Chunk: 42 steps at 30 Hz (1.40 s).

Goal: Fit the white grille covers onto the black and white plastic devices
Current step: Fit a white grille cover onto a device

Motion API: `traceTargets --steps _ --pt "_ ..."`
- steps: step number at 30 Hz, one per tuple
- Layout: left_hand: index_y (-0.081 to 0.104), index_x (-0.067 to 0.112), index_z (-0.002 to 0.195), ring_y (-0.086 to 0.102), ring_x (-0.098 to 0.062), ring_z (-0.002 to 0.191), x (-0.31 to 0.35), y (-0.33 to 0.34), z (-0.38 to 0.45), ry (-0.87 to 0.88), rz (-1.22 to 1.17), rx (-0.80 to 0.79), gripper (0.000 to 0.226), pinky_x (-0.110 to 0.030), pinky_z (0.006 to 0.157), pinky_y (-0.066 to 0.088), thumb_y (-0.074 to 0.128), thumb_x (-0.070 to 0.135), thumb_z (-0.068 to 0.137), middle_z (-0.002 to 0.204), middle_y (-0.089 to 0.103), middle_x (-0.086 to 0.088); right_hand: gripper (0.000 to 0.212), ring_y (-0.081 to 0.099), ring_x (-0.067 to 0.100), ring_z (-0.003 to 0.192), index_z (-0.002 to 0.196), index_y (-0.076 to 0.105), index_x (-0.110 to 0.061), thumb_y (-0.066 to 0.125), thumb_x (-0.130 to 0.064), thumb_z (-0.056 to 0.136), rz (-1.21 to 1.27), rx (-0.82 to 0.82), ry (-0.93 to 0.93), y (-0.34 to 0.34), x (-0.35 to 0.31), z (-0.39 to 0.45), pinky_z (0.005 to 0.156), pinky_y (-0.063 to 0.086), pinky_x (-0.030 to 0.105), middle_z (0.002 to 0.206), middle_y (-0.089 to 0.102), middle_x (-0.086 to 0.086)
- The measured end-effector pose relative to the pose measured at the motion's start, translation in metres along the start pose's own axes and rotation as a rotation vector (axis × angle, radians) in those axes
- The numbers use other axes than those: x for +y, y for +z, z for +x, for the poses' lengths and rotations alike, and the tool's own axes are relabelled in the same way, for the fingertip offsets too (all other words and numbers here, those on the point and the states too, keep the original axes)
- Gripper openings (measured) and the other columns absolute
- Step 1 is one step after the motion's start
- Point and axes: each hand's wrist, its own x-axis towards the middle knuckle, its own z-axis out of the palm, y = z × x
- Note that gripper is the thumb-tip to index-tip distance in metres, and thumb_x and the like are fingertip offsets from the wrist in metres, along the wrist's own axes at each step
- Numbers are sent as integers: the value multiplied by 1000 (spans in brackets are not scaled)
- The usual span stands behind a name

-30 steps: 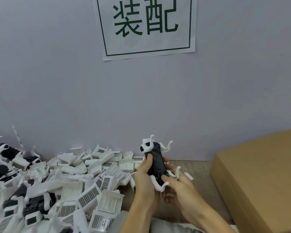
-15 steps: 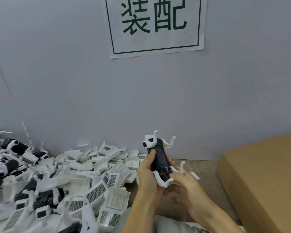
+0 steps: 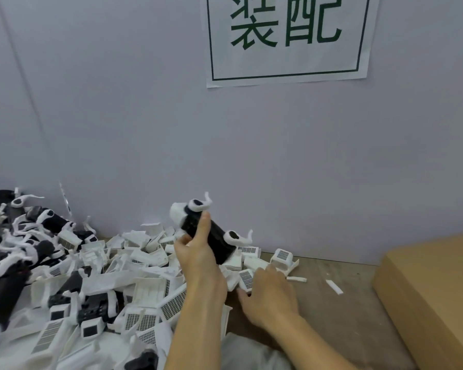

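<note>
While left hand (image 3: 198, 252) grips device (image 3: 211, 236) | right hand (image 3: 267, 292) touches grille cover (image 3: 246, 279)

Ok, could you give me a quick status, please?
Left hand grips device. Right hand on a cover in the pile. Nothing blocking.

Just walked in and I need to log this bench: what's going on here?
A person is assembling plastic parts at a wooden table. The left hand grips a black and white plastic device, raised above a pile of loose white grille covers. The right hand reaches down to one small white grille cover at the pile's edge, fingers on it; no cover is on the held device yet. More black and white devices lie heaped at far left.
</note>
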Motion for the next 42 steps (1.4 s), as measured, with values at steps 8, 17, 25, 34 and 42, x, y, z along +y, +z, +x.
traceTargets --steps 8,17,25,34,42 --pt "55 4 108 69 -26 87 -22 3 -7 -34 421 -126 55 -46 73 58 82 41 78 98 68 -13 30 54 9 57 70 64 -5 64 -31 86 849 -5 191 -34 61 -6 60 38 24 61 56 -12" --pt "51 26 94 60 -15 76 -60 10 -20 -72 965 -505 12 -27 61 47 47 35 101 89 64 0 43 62 6 107 121 63 -37 62 -3 95 773 188 -88 -69 112 -44 97 53 35 121 59 -27" --pt "60 32 97 68 -7 89 -64 19 -33 -128 1009 -775 36 -28 79 48 32 54 101 96 73 4 65 50 -10 120 131 65 -25 44 20 89 547 37 -368 -88 95 -45 91 48 11 132 57 -21" --pt "49 25 126 70 -16 106 -67 28 -43 -171 776 -824 25 -20 67 54 35 34 108 109 75 -2 68 47 -6 129 134 62 -29 49 17 86 595 209 -395 -87 96 -45 110 41 21 136 58 -19" --pt "34 33 116 68 -7 81 -64 25 -51 -18 753 -833 21 -23 70 56 45 19 106 111 70 -9 30 62 -2 100 111 64 -29 61 -5 93 800 599 -67 -70 91 -44 82 52 14 113 65 -11"
